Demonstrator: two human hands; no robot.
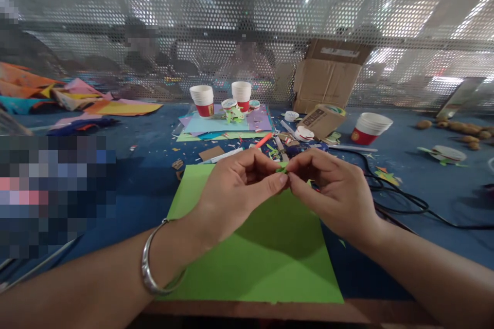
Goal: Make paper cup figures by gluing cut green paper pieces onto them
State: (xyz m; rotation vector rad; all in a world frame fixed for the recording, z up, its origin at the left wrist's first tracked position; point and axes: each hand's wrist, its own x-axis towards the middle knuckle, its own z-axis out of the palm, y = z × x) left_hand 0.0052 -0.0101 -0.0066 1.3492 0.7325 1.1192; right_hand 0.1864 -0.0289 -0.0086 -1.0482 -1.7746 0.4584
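Note:
Both my hands meet over a large sheet of green paper [262, 257] at the table's near edge. Between finger and thumb, my left hand [235, 190] pinches a small green paper piece [281, 169]. The fingertips of my right hand [335, 190] close on the same piece from the other side. Most of it is hidden by the fingers, so its shape cannot be made out. A silver bangle [146, 262] circles my left wrist. Just beyond the hands lie an orange marker [264, 140] and green paper scraps [274, 152].
Stacked paper cups [202, 101] stand on coloured paper sheets at the back. An open cardboard box [328, 77] leans behind a smaller box [321, 121]. Another cup stack [371, 128], black cables [401, 198] and walnuts [463, 128] are to the right. Coloured paper [127, 107] lies left.

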